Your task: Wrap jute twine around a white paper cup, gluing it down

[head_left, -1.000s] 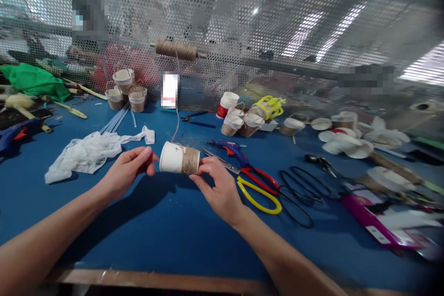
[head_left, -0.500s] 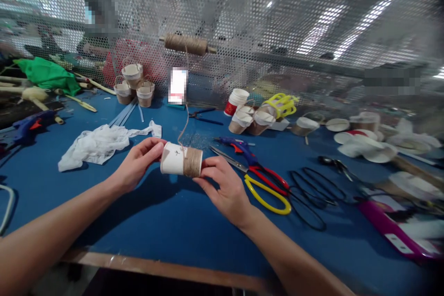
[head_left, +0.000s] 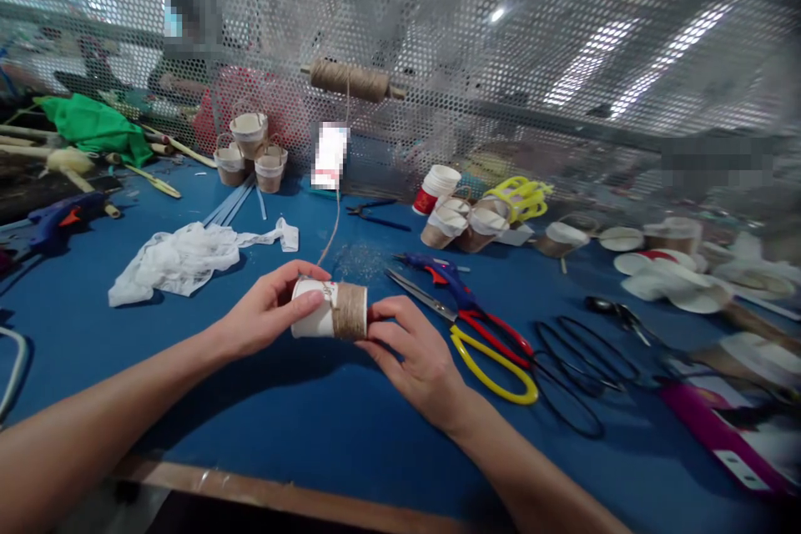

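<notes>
A white paper cup [head_left: 313, 321], partly wrapped in brown twine [head_left: 351, 310], lies on its side between my hands above the blue table. My left hand [head_left: 275, 300] grips its white end, thumb on the near side and fingers over the top. At the wrapped end, my right hand [head_left: 413, 350] holds the cup with bent fingers; some fingertips are hidden behind it. A strand of twine [head_left: 335, 225] runs from the cup up to a twine spool [head_left: 349, 80] on a rod at the mesh screen.
Scissors [head_left: 494, 363] with red and yellow handles and a blue glue gun [head_left: 438, 271] lie to the right. White gauzy cloth [head_left: 181, 263] is at left. Small twine-wrapped buckets [head_left: 269, 171] stand behind. A phone [head_left: 329, 154] leans at the back; pliers [head_left: 381, 219] lie nearby.
My left hand has slid further over the cup, its thumb now lying across the white side. The cup sits slightly lower in view. The whole scene has shifted a little right.
</notes>
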Available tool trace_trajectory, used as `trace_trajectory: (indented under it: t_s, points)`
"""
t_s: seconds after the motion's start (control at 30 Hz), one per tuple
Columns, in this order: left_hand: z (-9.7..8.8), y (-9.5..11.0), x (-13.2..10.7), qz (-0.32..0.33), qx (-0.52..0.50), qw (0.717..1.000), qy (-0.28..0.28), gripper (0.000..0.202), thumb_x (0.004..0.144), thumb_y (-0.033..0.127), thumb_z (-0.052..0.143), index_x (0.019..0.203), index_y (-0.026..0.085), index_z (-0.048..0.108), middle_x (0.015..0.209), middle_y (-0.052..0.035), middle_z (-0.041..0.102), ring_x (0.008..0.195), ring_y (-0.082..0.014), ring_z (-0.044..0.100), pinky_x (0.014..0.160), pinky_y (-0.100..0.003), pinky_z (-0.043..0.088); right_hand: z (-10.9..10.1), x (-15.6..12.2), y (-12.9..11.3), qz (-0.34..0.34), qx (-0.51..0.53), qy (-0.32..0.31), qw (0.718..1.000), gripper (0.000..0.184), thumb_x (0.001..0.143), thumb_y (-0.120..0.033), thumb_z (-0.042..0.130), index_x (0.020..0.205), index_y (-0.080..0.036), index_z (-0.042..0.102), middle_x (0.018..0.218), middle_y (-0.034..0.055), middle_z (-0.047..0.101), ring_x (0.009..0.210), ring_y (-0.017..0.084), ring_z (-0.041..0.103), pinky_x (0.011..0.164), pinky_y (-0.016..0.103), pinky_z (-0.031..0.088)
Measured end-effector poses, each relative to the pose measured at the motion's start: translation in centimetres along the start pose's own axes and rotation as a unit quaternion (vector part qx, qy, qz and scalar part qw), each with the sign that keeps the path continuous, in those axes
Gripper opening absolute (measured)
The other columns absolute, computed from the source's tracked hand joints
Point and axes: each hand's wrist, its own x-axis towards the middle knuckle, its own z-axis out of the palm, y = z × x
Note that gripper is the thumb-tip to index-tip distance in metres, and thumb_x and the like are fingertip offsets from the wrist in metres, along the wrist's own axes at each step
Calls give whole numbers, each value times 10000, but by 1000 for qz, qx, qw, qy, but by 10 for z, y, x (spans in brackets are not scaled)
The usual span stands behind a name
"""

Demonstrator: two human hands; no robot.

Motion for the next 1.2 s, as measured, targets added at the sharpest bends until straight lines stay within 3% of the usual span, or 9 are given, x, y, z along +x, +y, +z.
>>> trace_trajectory:
  t_s: [0.17, 0.4, 0.6, 0.67, 0.77, 0.9, 1.0, 1.07, 1.2]
  points:
    - [5, 1, -3, -17, -37, 998, 38, 243, 742, 336, 571, 912, 171, 519, 699, -1, 577, 555, -101, 491, 501, -201, 364, -1, 0, -2, 14, -3, 5, 1000, 110, 746, -107, 575, 798, -194, 533, 817, 54, 540, 765, 155, 516, 661, 321, 485]
    - [10, 1, -4, -36, -151, 987, 30, 504, 651, 203, 680, 1087, 207, 428, 881, -30, 620, 746, -134, 562, 673, -236, 433, -1, -2, -3, 31, 10, 13, 999, 104, 754, -111, 568, 785, -198, 520, 814, 49, 542, 755, 148, 518, 647, 309, 484]
    - [10, -3, -4, -22, -180, 973, 141, 342, 683, 280, 654, 969, 191, 489, 717, 18, 597, 645, -116, 544, 581, -204, 406, 2, -3, -8, 48, 11, 63, 997, 116, 739, -100, 586, 760, -184, 509, 807, 50, 544, 750, 137, 511, 647, 295, 473]
    - [9, -6, -5, -25, -150, 982, 109, 231, 692, 311, 644, 841, 159, 557, 738, -3, 613, 669, -125, 545, 603, -208, 403, 4, -4, -11, 60, 4, 76, 995, 104, 744, -113, 584, 742, -182, 506, 799, 50, 550, 755, 139, 516, 654, 300, 471]
    - [8, -10, -6, -22, -86, 996, 18, 277, 689, 312, 650, 916, 156, 623, 883, -50, 651, 866, -194, 557, 780, -266, 400, 6, -4, -12, 79, -4, 65, 995, 77, 766, -152, 565, 714, -176, 513, 784, 56, 559, 757, 146, 521, 662, 307, 470]
    - [8, -8, -2, -38, -57, 998, 16, 243, 734, 306, 603, 944, 194, 656, 892, -39, 672, 846, -174, 564, 803, -269, 393, -6, 2, -6, 96, 9, 11, 995, 95, 790, -239, 544, 722, -172, 541, 765, 50, 588, 736, 145, 547, 660, 288, 468]
    - [9, -1, 5, -61, -26, 998, -12, 193, 724, 285, 599, 858, 185, 696, 819, -46, 689, 789, -178, 582, 781, -281, 409, -31, 13, 14, 196, -26, 9, 980, 147, 815, -310, 499, 775, -185, 565, 759, 29, 618, 707, 141, 569, 657, 278, 458]
    - [11, 3, 9, -66, 9, 997, -42, 167, 712, 270, 600, 798, 182, 712, 786, -51, 697, 765, -191, 588, 769, -297, 417, -50, 18, 37, 332, -140, -12, 933, 192, 823, -348, 469, 794, -193, 578, 776, 34, 629, 721, 160, 577, 678, 298, 445]
    - [13, 6, 15, -50, 73, 993, -76, 156, 697, 245, 589, 770, 187, 714, 760, -33, 699, 688, -184, 582, 700, -292, 425, -68, 13, 95, 450, -188, -77, 869, 136, 748, -265, 576, 780, -134, 596, 775, 112, 613, 811, 266, 574, 726, 400, 427]
